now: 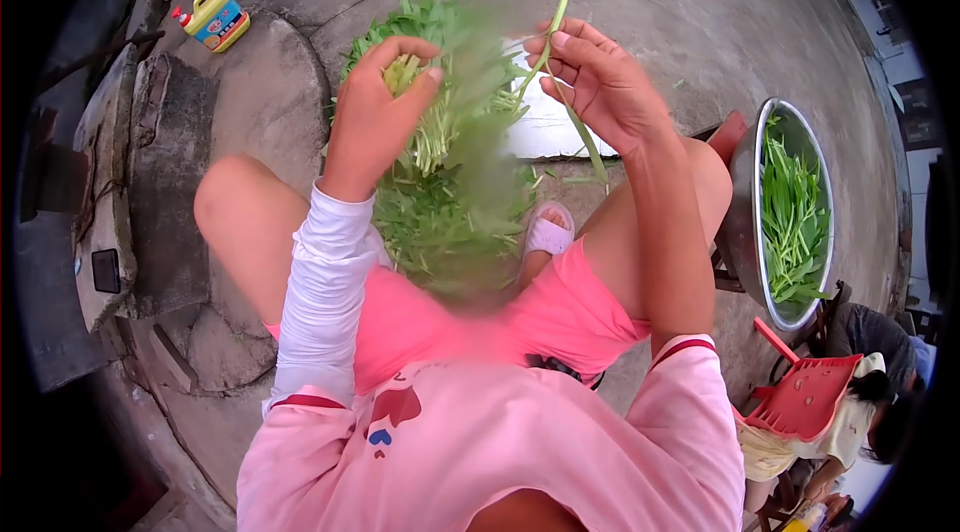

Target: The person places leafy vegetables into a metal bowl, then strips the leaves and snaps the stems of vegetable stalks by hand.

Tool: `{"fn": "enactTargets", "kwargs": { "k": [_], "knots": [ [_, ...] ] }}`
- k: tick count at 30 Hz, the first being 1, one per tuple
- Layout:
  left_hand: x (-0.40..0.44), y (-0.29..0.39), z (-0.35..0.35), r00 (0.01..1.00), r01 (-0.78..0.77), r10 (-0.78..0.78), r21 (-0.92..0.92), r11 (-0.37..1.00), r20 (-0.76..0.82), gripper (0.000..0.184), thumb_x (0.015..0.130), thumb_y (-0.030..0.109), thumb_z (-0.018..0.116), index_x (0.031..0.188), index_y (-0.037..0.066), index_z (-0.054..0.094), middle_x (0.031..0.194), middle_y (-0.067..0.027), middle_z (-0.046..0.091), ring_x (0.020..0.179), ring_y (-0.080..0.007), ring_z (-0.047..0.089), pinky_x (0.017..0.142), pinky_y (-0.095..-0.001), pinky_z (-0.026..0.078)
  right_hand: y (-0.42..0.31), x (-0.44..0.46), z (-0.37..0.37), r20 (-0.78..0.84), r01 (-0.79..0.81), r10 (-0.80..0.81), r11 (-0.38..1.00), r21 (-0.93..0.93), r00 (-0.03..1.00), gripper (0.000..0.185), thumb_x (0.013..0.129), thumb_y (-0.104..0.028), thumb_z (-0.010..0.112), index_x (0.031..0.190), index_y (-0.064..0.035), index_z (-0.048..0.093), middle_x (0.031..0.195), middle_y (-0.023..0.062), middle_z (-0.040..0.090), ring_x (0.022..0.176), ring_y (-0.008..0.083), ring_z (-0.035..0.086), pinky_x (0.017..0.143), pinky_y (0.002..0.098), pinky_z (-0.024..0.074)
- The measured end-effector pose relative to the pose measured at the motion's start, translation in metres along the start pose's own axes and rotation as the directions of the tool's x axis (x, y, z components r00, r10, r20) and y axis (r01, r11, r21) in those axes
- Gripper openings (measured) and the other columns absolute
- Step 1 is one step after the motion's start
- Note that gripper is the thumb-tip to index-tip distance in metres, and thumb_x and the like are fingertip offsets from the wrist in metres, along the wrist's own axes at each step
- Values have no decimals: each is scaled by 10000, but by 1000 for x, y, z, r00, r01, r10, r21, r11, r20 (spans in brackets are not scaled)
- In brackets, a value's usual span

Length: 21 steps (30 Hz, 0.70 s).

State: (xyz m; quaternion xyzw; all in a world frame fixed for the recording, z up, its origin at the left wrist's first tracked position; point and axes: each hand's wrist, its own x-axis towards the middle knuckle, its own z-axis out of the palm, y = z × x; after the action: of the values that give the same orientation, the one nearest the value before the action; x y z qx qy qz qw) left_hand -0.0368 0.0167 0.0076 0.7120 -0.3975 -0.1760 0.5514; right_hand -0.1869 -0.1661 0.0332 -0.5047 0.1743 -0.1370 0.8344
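Observation:
My left hand is closed around a small bunch of pale green cut stems, over the pile of leafy greens between my knees. In my right hand, a single green stem is pinched between thumb and fingers. Its cut top points up, and a long narrow leaf hangs below the hand; it looks like water spinach. Under the right hand a white board lies on the ground. A green blur covers the middle of the view and hides part of the pile.
A metal basin holding greens stands at my right. A yellow jug sits on a stone slab at the far left. Behind the basin are a red plastic chair and another person. Stone blocks line the left side.

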Motion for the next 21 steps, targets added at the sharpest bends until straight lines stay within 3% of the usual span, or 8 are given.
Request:
{"fn": "enactTargets", "kwargs": {
  "k": [2,6,7,10,14,17,19,21],
  "knots": [
    [-2,10,-1,991,-61,55,-44,997,-125,171,813,111,651,958,30,610,750,-2,584,702,-76,513,665,-236,434,3,1,3,-55,31,-34,998,-50,998,227,895,-150,590,1082,-28,548,971,84,631,874,101,612,707,240,557],
    [-18,30,15,968,-191,203,-92,977,149,206,792,85,653,988,23,633,928,-67,621,841,-178,593,718,-283,470,16,3,11,-113,58,-68,994,-91,991,232,885,-154,599,1059,-12,544,964,95,620,864,115,600,729,252,540],
    [-18,33,21,908,-407,390,100,908,152,263,758,61,657,1021,61,644,1001,-109,609,904,-258,601,735,-319,485,23,5,9,-113,55,-66,994,-99,991,273,881,-181,600,1077,2,545,978,105,617,881,129,586,757,268,514],
    [-23,26,48,850,-526,511,155,836,130,347,737,-11,657,1074,65,630,881,-76,543,745,-197,550,667,-274,449,29,6,9,-125,19,-43,982,-188,991,303,872,-219,608,1065,6,545,974,108,612,835,146,590,703,239,464],
    [-25,22,50,892,-451,448,145,881,50,276,737,13,630,996,101,663,922,-104,605,830,-274,602,704,-323,490,36,9,13,-112,73,-94,981,-182,989,258,868,-196,602,1016,4,533,933,94,602,791,140,594,663,239,469],
    [-20,29,45,998,-65,64,-244,968,-12,186,823,124,638,979,24,655,826,-26,635,734,-127,584,661,-254,460,35,7,25,-122,78,-93,989,-123,988,233,869,-173,596,991,13,527,878,87,611,760,133,597,649,248,484],
    [-20,32,40,986,161,-164,-441,883,31,212,922,247,582,933,41,632,581,87,405,508,-16,312,480,-199,231,37,9,21,-135,-20,-4,984,-177,991,210,876,-183,605,1014,-37,544,938,53,610,834,116,588,687,263,501],
    [-18,23,36,980,188,-198,-495,848,31,212,916,244,587,944,38,631,586,83,404,510,-20,314,478,-200,235,32,6,25,-128,-65,37,974,-217,991,188,884,-208,610,1003,-73,552,944,32,614,843,98,571,693,267,493]
  ]
}}
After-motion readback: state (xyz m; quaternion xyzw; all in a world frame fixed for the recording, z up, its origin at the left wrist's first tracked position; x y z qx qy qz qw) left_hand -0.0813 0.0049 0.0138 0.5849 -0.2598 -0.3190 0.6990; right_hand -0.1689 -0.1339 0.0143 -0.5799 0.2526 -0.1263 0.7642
